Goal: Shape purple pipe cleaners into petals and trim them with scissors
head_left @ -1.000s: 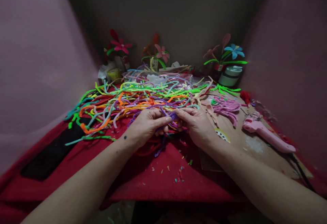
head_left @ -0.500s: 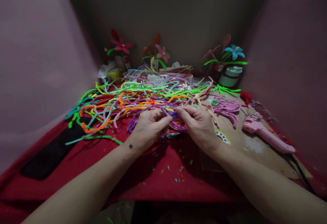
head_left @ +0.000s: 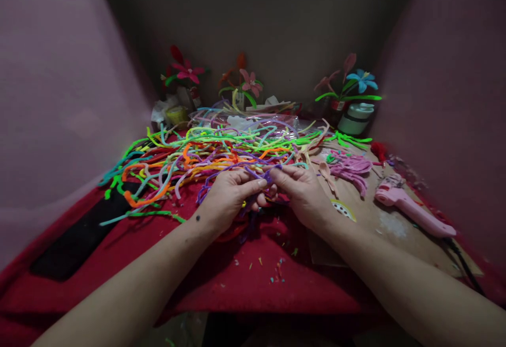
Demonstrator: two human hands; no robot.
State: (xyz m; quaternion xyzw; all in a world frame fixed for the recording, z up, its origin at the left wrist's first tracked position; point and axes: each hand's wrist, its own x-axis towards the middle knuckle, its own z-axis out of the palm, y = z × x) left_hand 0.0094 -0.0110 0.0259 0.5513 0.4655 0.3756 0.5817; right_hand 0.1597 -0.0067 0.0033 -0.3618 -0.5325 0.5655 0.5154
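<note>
A purple pipe cleaner point(head_left: 269, 177) is pinched between my two hands, just in front of the pile. My left hand point(head_left: 233, 194) is closed on it with thumb and forefinger. Close beside, my right hand point(head_left: 302, 189) grips the same purple piece, its thumb near the left thumb. Part of the piece is hidden by the fingers. Behind the hands spreads a tangled heap of coloured pipe cleaners point(head_left: 197, 152) in green, orange, red, yellow and purple. More purple strands show at the left hand's far side.
On the right, a cardboard sheet point(head_left: 427, 254) bears a pink glue gun point(head_left: 415, 212), pink pipe cleaner pieces point(head_left: 351, 166) and a yellow-rimmed tape roll point(head_left: 343, 210). A black flat object point(head_left: 67, 247) lies left. Behind stand pipe cleaner flowers point(head_left: 190, 71) and a lidded jar point(head_left: 356, 118). Scraps dot the red cloth point(head_left: 245, 289).
My hands have drawn closer together around the purple pipe cleaner, the right moving slightly left. The metal tool seen below the hands earlier is now covered by the fingers.
</note>
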